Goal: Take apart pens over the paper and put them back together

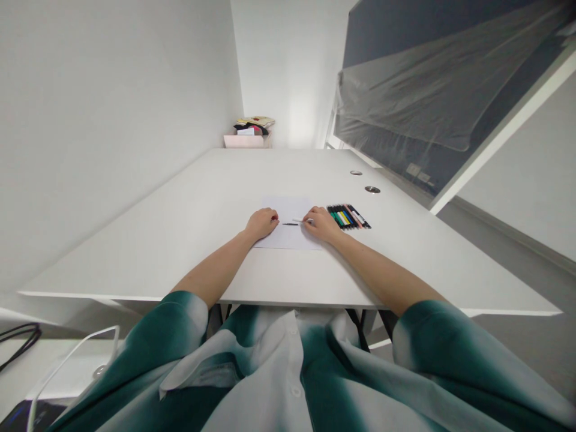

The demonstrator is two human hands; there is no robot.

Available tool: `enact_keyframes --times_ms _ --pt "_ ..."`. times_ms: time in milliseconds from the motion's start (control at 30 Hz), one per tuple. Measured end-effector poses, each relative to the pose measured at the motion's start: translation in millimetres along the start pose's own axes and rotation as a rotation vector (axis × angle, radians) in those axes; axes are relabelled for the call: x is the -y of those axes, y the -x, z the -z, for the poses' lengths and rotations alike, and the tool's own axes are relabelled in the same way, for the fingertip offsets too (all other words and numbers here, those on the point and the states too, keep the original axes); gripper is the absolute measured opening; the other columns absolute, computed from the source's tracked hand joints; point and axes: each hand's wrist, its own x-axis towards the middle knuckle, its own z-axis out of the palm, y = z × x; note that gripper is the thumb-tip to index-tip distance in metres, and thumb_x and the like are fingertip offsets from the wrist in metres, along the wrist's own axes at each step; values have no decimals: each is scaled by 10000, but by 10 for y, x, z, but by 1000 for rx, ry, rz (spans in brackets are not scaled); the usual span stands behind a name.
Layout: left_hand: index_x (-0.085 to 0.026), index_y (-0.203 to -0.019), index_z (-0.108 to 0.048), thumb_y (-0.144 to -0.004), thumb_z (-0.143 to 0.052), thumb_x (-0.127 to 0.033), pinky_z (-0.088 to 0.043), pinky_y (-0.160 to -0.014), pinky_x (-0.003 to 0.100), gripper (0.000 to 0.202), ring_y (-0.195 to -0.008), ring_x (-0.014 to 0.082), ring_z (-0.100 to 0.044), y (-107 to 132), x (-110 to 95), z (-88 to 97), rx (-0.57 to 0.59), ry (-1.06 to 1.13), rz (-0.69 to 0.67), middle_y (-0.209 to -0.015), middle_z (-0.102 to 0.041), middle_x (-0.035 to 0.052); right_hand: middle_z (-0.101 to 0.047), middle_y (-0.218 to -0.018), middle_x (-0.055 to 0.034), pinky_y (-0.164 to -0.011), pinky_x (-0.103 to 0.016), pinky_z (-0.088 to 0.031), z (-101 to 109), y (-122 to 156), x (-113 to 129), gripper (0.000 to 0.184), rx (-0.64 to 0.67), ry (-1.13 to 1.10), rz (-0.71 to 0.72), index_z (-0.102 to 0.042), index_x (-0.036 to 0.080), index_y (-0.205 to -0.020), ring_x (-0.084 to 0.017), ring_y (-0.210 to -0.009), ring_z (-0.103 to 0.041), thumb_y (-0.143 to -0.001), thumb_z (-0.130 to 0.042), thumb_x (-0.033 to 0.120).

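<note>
My left hand [261,224] rests at the left side of a white paper sheet [288,207], its fingers curled and hiding whatever lies under them. My right hand [320,224] sits at the sheet's right edge, pinching a slim white marker [299,220]. A short black line [290,224] lies on the paper between my hands, and I cannot tell whether it is ink or a thin object. Just right of my right hand lies a neat row of colored markers [347,216] on the white table [157,246].
Two round cable grommets [364,180] are set in the tabletop beyond the markers. A pink box with papers on it [246,141] stands past the far end. A white wall [112,120] runs along the left, and a plastic-wrapped dark panel [450,78] leans at the right.
</note>
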Motion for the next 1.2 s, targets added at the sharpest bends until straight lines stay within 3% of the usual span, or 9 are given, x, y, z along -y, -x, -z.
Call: enact_keyframes --times_ms 200,400,567,1200 --pt "-179 -992 -679 -921 -497 -318 -472 -886 343 240 -939 217 -611 -28 81 -39 -27 89 33 -998 -684 83 -664 -987 -115 -918 -350 -409 -33 -14 -77 218 -34 -31 -22 -750 153 -920 -238 -956 -569 -867 -550 222" --pt "-164 -1025 -687 -943 -399 -253 -457 -946 344 312 -1015 217 -605 -36 330 5 -91 137 201 -1061 -684 104 -696 -1037 -114 -936 -335 -426 -35 -15 -246 257 -88 -153 -153 -736 141 -1000 -226 -999 -605 -869 -521 194" --pt "-180 -1026 -707 -918 -451 -303 -476 -922 344 304 -1021 229 -612 -9 421 24 -1 101 335 -1078 -692 101 -710 -1031 -114 -879 -290 -445 -20 -15 -278 280 36 -182 -219 -733 121 -1043 -201 -952 -630 -894 -521 226" --pt "-196 -1045 -731 -885 -493 -359 -477 -971 375 330 -1082 256 -596 33 338 63 26 60 313 -1135 -666 114 -711 -1009 -128 -885 -267 -425 -8 -33 -265 270 84 -100 -120 -750 93 -974 -206 -988 -613 -902 -520 217"
